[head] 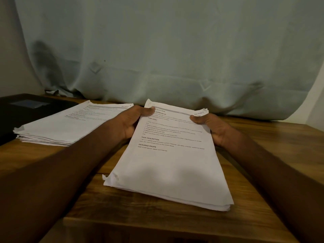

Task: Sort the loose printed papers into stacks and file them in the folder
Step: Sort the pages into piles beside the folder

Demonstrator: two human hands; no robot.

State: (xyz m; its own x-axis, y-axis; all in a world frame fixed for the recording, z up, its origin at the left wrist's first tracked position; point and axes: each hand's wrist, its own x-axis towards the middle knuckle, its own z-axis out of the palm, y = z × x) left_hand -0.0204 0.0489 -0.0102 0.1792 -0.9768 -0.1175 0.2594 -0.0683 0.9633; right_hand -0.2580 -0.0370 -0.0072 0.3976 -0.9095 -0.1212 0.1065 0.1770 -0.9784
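Note:
A thick stack of printed white papers (168,165) lies in the middle of the wooden table, its far end lifted a little. My left hand (130,122) grips its far left edge, thumb on the top sheet. Over at the far right corner my right hand (213,128) grips the same stack, thumb on top too. A second stack of printed papers (70,123) lies flat to the left. A black folder (26,107) sits closed at the far left, partly under that second stack.
The wooden table (157,223) has its front edge close to me and a right edge near the wall. A pale blue-grey curtain (166,50) hangs behind the table and drapes onto its back edge.

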